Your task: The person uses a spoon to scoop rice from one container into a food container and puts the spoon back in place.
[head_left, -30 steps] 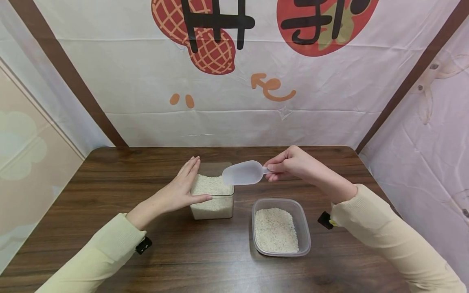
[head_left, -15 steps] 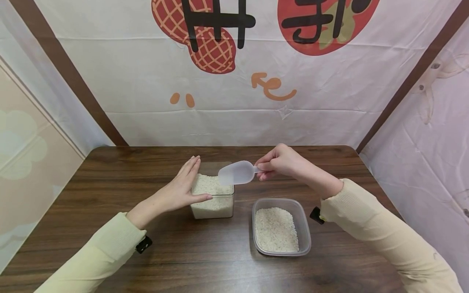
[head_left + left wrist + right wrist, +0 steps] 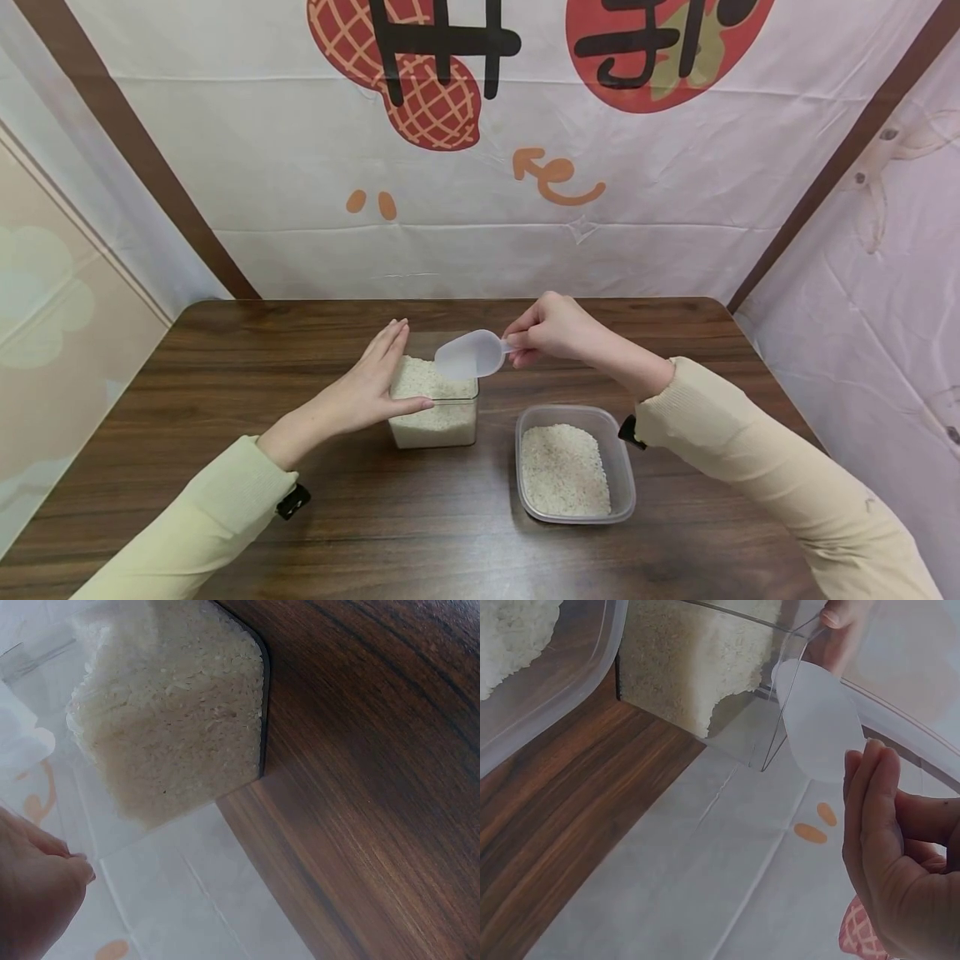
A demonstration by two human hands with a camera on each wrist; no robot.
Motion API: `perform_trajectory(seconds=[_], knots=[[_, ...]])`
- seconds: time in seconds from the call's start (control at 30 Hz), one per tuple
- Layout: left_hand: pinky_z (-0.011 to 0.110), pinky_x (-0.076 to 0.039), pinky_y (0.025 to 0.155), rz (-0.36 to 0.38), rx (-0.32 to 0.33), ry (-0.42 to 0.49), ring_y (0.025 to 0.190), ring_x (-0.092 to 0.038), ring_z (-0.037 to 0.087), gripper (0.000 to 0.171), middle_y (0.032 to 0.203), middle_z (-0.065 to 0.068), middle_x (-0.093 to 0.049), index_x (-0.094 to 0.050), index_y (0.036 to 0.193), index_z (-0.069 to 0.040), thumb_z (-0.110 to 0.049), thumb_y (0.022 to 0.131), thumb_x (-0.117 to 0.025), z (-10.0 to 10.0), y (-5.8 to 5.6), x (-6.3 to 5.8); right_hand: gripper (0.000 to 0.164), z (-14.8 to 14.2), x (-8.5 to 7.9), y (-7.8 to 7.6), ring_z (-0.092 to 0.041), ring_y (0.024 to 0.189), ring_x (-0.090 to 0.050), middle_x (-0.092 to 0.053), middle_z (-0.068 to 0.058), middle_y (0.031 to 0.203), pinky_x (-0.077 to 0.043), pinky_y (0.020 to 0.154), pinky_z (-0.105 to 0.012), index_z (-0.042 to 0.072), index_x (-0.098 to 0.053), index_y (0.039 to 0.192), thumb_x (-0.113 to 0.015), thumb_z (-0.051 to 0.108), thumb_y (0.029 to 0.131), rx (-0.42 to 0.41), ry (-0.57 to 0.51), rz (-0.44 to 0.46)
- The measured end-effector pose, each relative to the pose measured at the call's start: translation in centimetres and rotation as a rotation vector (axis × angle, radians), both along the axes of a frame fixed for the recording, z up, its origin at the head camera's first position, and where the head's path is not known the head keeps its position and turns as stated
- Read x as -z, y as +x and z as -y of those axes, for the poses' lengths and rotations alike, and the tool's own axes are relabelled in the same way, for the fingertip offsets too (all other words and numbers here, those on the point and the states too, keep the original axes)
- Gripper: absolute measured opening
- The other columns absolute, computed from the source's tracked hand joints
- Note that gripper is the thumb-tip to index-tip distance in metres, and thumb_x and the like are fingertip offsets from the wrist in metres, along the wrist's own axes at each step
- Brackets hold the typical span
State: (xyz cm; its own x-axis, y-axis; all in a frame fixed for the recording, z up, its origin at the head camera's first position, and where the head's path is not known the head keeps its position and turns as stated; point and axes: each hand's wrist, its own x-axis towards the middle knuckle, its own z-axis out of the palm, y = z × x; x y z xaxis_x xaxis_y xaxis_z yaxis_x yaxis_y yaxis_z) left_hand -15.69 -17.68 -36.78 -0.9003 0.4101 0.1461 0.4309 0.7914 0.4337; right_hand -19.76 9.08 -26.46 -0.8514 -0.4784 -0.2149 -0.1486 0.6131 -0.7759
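Note:
A clear box (image 3: 438, 435) of white rice (image 3: 417, 379) stands left of centre in the head view. My left hand (image 3: 367, 392) rests along its left side, fingers straight and thumb across the front rim. The right hand (image 3: 551, 332) pinches the handle of a translucent white scoop (image 3: 471, 355), whose bowl hangs over the box's right part. In the right wrist view the scoop (image 3: 821, 720) overlaps the box's rim, and no rice shows in it. The left wrist view shows the rice (image 3: 180, 720) through the box wall.
A shallow clear plastic container (image 3: 624, 475) holding a mound of rice (image 3: 564, 471) sits front right of the box on the dark wooden table (image 3: 337, 517). A printed white cloth (image 3: 300, 150) hangs behind the table's far edge.
The right hand has moved left, carrying the scoop farther over the rice box. My left hand and both containers have stayed in place.

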Motion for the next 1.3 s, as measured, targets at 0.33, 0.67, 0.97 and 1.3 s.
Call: perform_trajectory(seconds=[0.33,0.67,0.97,1.3], knots=[[0.050,-0.016,0.107,-0.011,0.006,0.015,0.139,0.001,0.028,0.110,0.151,0.016,-0.004,-0.008,0.142,0.008,-0.055,0.074,-0.066,0.1,0.1,0.1,0.012,1.9,-0.6,0.1,-0.009,0.061,-0.065,-0.068,0.000,0.062,-0.050,0.069,-0.024,0.006,-0.074,0.084,-0.063,0.009,0.082,-0.035,0.170,-0.125],[0.050,-0.016,0.107,-0.024,0.011,0.017,0.138,0.001,0.028,0.110,0.151,0.017,-0.005,-0.008,0.143,0.008,-0.055,0.074,-0.067,0.1,0.0,0.2,0.017,3.5,-0.7,-0.1,-0.008,0.061,-0.064,-0.066,0.003,0.058,-0.044,0.058,-0.020,0.009,-0.074,0.081,-0.058,0.004,0.078,-0.034,0.275,-0.157],[0.050,-0.017,0.107,-0.011,0.007,0.015,0.138,0.001,0.028,0.109,0.151,0.017,-0.004,-0.008,0.143,0.007,-0.054,0.075,-0.067,0.2,-0.1,0.1,0.014,5.4,-0.9,-0.2,-0.009,0.053,-0.062,-0.067,0.000,0.063,-0.047,0.051,-0.017,0.007,-0.075,0.078,-0.062,0.004,0.075,-0.050,0.347,-0.235],[0.050,-0.017,0.107,-0.003,0.009,0.018,0.138,0.000,0.029,0.108,0.151,0.016,-0.004,-0.008,0.142,0.008,-0.054,0.075,-0.066,0.1,-0.1,0.2,0.020,6.4,-0.1,-0.2,-0.008,0.054,-0.058,-0.064,0.002,0.056,-0.041,0.050,-0.015,0.010,-0.073,0.066,-0.056,0.000,0.073,-0.111,0.424,-0.266]])
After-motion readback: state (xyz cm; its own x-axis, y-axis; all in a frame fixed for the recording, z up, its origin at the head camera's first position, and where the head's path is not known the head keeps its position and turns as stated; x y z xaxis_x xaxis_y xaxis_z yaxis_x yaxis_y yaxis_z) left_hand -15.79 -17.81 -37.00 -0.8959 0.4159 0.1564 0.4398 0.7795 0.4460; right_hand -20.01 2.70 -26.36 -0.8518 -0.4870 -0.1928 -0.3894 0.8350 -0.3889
